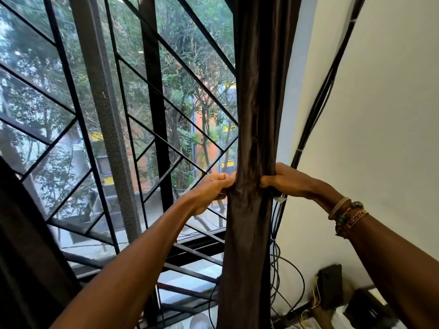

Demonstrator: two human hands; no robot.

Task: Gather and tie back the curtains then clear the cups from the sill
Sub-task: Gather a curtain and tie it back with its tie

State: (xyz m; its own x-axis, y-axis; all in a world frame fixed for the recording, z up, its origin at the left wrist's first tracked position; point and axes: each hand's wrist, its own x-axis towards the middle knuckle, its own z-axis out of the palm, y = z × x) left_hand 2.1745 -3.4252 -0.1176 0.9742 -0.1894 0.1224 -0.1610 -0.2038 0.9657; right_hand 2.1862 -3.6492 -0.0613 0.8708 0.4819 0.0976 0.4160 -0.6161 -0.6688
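Brown curtain (256, 103) hangs bunched into one narrow column at the window's right edge, just beside the white wall (380, 115). Both hands squeeze it at the same height, about mid-frame. Left grip (211, 188) is curled round the curtain's left side, fingers tucked into the folds. Right grip (282, 180) is curled round its right side, thumb on the front. Bracelets (346, 214) sit on the right wrist. Black grille (133, 129) with slanted bars covers the window, with trees and buildings outside. Black cables (316, 115) run along the wall behind the curtain. Second dark curtain (21, 245) hangs at far left. Black box (330, 284) sits low right. Pale round shape (199, 320) by the curtain's foot, too blurred to name.
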